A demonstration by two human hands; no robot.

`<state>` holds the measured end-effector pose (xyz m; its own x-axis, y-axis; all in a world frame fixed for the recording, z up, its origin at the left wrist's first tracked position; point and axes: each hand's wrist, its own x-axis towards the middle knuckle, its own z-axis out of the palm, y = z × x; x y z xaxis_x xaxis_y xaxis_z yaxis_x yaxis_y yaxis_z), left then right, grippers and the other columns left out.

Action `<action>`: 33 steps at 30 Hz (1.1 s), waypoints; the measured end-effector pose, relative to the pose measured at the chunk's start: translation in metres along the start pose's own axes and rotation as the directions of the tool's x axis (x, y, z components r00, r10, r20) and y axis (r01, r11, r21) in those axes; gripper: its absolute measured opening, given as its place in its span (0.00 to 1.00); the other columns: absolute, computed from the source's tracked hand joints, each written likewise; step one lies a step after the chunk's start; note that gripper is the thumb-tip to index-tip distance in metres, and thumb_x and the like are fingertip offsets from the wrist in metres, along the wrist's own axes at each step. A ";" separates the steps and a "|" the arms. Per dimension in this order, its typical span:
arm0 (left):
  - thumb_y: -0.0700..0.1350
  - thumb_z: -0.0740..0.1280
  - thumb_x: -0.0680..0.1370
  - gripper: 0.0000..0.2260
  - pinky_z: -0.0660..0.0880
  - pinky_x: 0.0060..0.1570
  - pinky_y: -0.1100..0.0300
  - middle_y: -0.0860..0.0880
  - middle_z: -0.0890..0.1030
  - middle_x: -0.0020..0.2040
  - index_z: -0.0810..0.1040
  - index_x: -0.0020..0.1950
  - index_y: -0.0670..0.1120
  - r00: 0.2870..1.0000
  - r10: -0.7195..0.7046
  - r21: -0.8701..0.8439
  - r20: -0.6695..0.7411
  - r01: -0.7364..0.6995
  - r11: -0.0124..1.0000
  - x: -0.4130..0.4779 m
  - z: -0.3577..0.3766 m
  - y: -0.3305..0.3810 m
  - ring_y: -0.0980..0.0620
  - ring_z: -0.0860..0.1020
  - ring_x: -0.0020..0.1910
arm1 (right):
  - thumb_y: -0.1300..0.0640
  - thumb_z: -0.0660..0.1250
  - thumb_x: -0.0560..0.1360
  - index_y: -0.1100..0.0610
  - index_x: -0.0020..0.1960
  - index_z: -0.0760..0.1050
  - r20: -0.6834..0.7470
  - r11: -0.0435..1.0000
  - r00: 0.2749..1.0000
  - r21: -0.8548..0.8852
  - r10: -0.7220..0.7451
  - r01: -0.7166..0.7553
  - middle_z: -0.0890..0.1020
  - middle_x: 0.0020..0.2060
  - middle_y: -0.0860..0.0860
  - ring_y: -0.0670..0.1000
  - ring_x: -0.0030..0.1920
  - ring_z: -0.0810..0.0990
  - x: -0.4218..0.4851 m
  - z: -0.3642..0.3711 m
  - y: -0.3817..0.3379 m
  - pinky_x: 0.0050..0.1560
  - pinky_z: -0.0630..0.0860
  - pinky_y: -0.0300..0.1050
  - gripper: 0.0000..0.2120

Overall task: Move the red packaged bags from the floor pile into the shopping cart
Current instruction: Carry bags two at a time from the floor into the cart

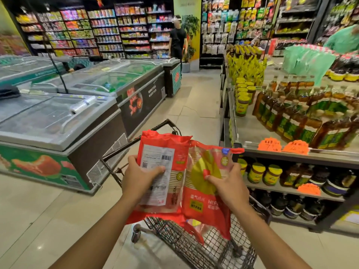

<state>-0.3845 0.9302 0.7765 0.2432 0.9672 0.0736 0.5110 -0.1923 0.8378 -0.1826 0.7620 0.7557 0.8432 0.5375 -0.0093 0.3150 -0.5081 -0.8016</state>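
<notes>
My left hand [138, 176] grips a red packaged bag [165, 152] with its white barcode label facing me. My right hand [225, 184] grips a second red packaged bag [206, 202] that shows a yellow shape through a clear window. Both bags are held upright, side by side and touching, above the wire shopping cart [196, 247]. More red packaging [191, 225] lies inside the cart below them. The floor pile is out of sight.
Chest freezers [58, 129] line the left of the aisle. A shelf unit [291, 158] with oil bottles and yellow-lidded jars stands close on the right. A person in black [177, 39] stands at the far end, and another in green [343, 38] is behind the shelf.
</notes>
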 end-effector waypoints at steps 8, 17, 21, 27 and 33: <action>0.60 0.80 0.64 0.30 0.78 0.41 0.54 0.58 0.81 0.45 0.65 0.55 0.57 0.976 0.058 0.006 0.210 -0.061 0.998 0.096 0.062 -0.023 0.55 0.82 0.42 | 0.38 0.78 0.65 0.49 0.58 0.62 -0.114 0.984 0.978 -0.030 0.173 -0.177 0.77 0.53 0.47 0.51 0.48 0.76 0.050 0.044 0.009 0.44 0.71 0.50 0.33; 0.70 0.76 0.57 0.34 0.82 0.46 0.47 0.57 0.82 0.47 0.62 0.53 0.59 0.849 0.065 0.034 0.524 -0.097 0.995 0.202 0.120 -0.049 0.52 0.84 0.44 | 0.39 0.79 0.64 0.50 0.60 0.65 -0.253 0.911 0.881 0.002 0.399 -0.412 0.77 0.52 0.46 0.52 0.48 0.76 0.078 0.097 0.006 0.50 0.75 0.53 0.35; 0.61 0.80 0.63 0.31 0.80 0.50 0.48 0.56 0.82 0.47 0.66 0.56 0.55 0.783 0.058 0.047 0.620 -0.110 0.993 0.208 0.154 -0.064 0.50 0.83 0.46 | 0.37 0.79 0.59 0.47 0.63 0.65 -0.261 0.855 0.816 0.096 0.515 -0.509 0.77 0.54 0.44 0.51 0.52 0.79 0.070 0.110 0.032 0.53 0.78 0.55 0.39; 0.59 0.81 0.63 0.29 0.81 0.48 0.48 0.57 0.82 0.45 0.69 0.55 0.55 0.728 -0.038 0.127 0.685 -0.068 0.989 0.209 0.207 -0.103 0.51 0.83 0.43 | 0.35 0.80 0.53 0.46 0.61 0.67 -0.205 0.744 0.715 0.188 0.668 -0.641 0.81 0.51 0.45 0.52 0.44 0.85 0.064 0.117 0.114 0.44 0.83 0.59 0.42; 0.52 0.83 0.65 0.28 0.80 0.35 0.53 0.53 0.83 0.46 0.71 0.56 0.49 0.717 -0.170 0.232 0.676 0.012 0.973 0.226 0.277 -0.173 0.52 0.83 0.41 | 0.54 0.83 0.65 0.53 0.60 0.67 -0.069 0.619 0.625 0.258 0.777 -0.742 0.82 0.46 0.47 0.50 0.41 0.84 0.078 0.139 0.218 0.47 0.81 0.53 0.32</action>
<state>-0.1895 1.1358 0.4984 0.6448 0.6135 -0.4559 0.6914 -0.2140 0.6900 -0.1085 0.7865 0.4975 0.8022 -0.1058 -0.5877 -0.5427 -0.5396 -0.6437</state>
